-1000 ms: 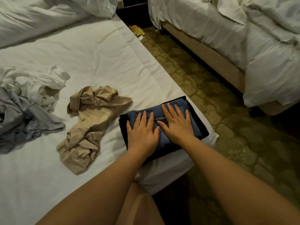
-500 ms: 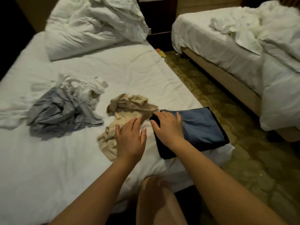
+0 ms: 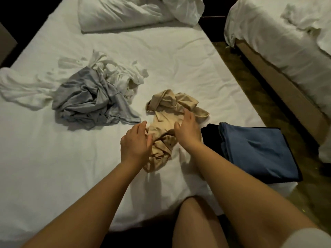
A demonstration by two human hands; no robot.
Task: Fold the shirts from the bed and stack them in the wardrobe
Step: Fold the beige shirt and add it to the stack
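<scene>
- bed (image 3: 53, 167): white sheet, lightly creased, carries all the clothes.
- white cloth (image 3: 21, 88): far left on the sheet, thin, limp, stretched out flat.
- grey shirt (image 3: 89, 102): soft jersey, crumpled in a heap, unfolded, touching the white pieces.
- white shirt (image 3: 118, 74): bunched and twisted, partly over the grey heap's far edge.
- pillow (image 3: 125, 13): puffy, white, wrinkled, at the head end.
- left hand (image 3: 136, 142): grip released, fingers loosely curved, at the left edge of the beige shirt; cannot tell if it touches.
- beige shirt (image 3: 168, 104): smooth thin fabric, rumpled in a long irregular lump, mid-bed, between the grey heap and the folded stack.
- right hand (image 3: 188, 129): grip released, fingers straight, palm down over the beige shirt's right side.
- black shirt (image 3: 209, 135): folded, flat rectangle at the bed's right edge, bottom of the stack.
- blue shirt (image 3: 256, 149): folded, neat rectangle, lies on the black one.
- floor (image 3: 254, 90): dark, patterned.
- second bed (image 3: 268, 33): white rumpled linen, wooden frame.
</scene>
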